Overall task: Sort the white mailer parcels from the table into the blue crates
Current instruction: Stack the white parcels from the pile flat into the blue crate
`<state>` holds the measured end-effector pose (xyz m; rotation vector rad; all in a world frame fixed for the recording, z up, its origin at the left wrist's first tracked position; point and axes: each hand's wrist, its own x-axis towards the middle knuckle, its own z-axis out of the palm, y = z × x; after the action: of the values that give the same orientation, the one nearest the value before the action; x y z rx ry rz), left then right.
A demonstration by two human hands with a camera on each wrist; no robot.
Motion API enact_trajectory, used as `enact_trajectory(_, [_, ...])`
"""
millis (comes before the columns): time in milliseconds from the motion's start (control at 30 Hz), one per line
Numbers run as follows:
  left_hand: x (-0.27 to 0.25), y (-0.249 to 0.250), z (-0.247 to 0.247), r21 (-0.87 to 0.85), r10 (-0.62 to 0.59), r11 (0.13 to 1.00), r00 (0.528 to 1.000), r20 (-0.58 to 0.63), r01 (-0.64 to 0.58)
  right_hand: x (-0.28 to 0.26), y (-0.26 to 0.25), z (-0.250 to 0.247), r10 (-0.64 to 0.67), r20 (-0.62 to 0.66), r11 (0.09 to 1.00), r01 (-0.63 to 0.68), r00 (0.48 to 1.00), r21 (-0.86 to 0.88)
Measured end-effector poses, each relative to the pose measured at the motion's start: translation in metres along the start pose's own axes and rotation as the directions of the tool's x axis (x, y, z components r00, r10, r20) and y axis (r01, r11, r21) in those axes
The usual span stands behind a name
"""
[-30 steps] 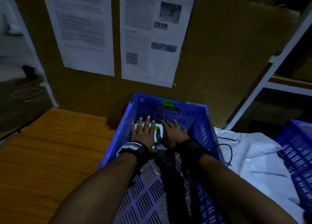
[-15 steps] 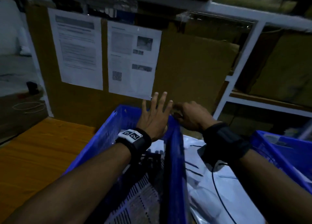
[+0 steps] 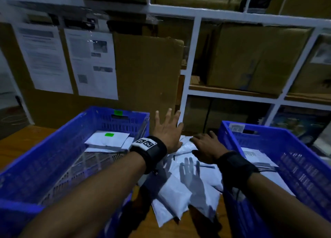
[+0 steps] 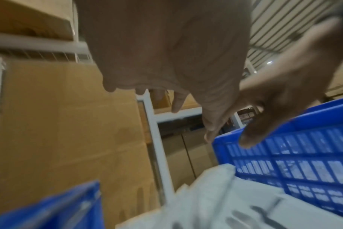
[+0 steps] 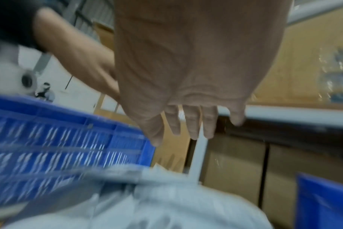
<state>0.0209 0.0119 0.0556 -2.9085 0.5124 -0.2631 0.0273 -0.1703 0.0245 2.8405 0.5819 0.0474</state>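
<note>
Hands (image 3: 186, 139) spread, apparently above parcels (image 3: 184, 189) between crates (image 3: 75, 130).

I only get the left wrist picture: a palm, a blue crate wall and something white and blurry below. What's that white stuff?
Observer: A pile of white mailer parcels lying on the wooden table, between two blue crates.
Operator: Two? I only make out one properly.
Observer: Yours is the right crate. The left crate holds a few parcels, the top one with a green sticker.
Operator: Is either hand holding anything?
Observer: No. The left hand is spread open above the pile, and the right hand reaches over its far end, gripping nothing.
</note>
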Motion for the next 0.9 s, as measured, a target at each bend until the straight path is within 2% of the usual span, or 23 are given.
enact_trajectory(167, [-0.008, 0.023, 0.026, -0.047, -0.099, 0.994, 0.992, 0.078, 0.103, -0.007, 0.007, 0.029, -0.127, -0.078, 0.992, 0.126, 0.989, -0.016])
enact_trajectory(367, [-0.003, 0.019, 0.054, -0.1, -0.193, 0.974, 0.976, 0.101, 0.203, 0.007, -0.005, 0.047, -0.123, -0.116, 0.992, 0.126, 0.986, 0.024])
enact_trajectory(500, [0.008, 0.015, 0.077, -0.081, -0.206, 0.972, 0.968, 0.142, 0.219, 0.025, -0.015, 0.054, -0.073, -0.13, 0.997, 0.075, 0.989, 0.014])
enact_trajectory(600, [0.012, 0.015, 0.093, -0.06, -0.175, 0.981, 0.973, 0.153, 0.186, 0.042, -0.02, 0.062, -0.058, -0.165, 0.997, 0.066, 0.985, 0.047])
enact_trajectory(733, [0.016, 0.016, 0.103, -0.058, -0.123, 0.99, 0.983, 0.139, 0.132, 0.066, -0.026, 0.077, -0.033, -0.173, 0.995, 0.049, 0.984, 0.085])
enact_trajectory(900, [0.025, 0.017, 0.116, -0.044, -0.121, 0.991, 0.986, 0.113, 0.127, 0.083, -0.036, 0.094, 0.043, -0.156, 0.986, -0.017, 0.987, 0.163])
